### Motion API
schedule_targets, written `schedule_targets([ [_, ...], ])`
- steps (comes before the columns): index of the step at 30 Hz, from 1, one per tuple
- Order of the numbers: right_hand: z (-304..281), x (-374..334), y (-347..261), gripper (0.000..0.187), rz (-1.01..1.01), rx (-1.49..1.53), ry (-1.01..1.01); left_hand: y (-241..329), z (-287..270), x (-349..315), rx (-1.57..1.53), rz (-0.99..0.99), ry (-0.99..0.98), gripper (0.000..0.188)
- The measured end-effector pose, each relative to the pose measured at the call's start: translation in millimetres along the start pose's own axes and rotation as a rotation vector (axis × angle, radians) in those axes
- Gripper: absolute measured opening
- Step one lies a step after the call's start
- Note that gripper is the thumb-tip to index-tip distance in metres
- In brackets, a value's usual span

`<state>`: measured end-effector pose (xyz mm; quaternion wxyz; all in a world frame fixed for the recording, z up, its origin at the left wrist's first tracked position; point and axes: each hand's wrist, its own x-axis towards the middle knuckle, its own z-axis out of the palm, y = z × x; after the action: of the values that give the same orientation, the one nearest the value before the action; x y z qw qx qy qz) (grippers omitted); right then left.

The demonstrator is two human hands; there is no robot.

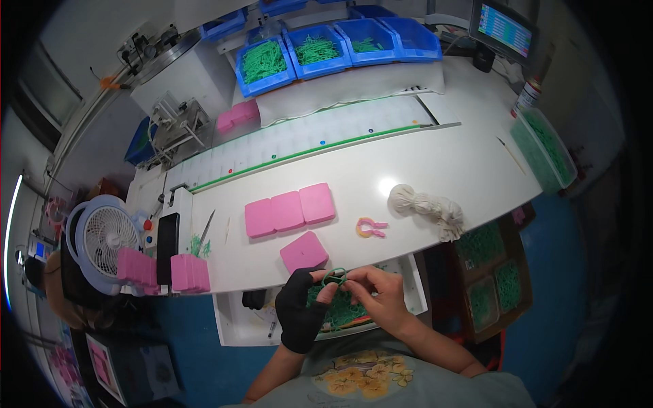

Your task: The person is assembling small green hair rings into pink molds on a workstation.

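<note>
My left hand (300, 316), in a black fingerless glove, pinches a small green looped piece (334, 276) above an open white drawer. From the other side, the bare fingers of my right hand (382, 297) close on the same piece. The drawer (228, 318) holds a heap of similar green pieces (343, 314), partly hidden by my hands. Just beyond my left hand lies a single pink block (304, 251) near the table edge. Three more pink blocks (289, 210) sit in a row behind it. To their right is a pink and yellowish clip-shaped piece (371, 228).
A bundled whitish cloth (427, 209) lies on the white table (381, 163). Blue bins (263, 64) with green pieces stand at the back. At left are a fan (105, 234), stacked pink blocks (189, 273) and tweezers (207, 224). A green-filled tub (544, 149) stands right, below a monitor (503, 28).
</note>
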<state>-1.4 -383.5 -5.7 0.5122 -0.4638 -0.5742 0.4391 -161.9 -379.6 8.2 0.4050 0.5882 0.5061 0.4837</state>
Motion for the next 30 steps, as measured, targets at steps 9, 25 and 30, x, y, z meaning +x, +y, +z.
schedule_targets([
  [9,5.9,-3.7,0.6,0.008,0.025,0.017,-0.046,4.0,2.2,1.4,0.016,-0.014,0.031,0.014],
  [25,5.8,-4.2,4.1,0.008,0.091,0.062,-0.116,5.6,1.3,2.3,-0.025,-0.007,-0.007,0.015],
  [30,5.3,-4.4,3.5,0.007,0.046,0.064,-0.118,8.9,6.8,4.3,-0.109,-0.021,0.073,0.015],
])
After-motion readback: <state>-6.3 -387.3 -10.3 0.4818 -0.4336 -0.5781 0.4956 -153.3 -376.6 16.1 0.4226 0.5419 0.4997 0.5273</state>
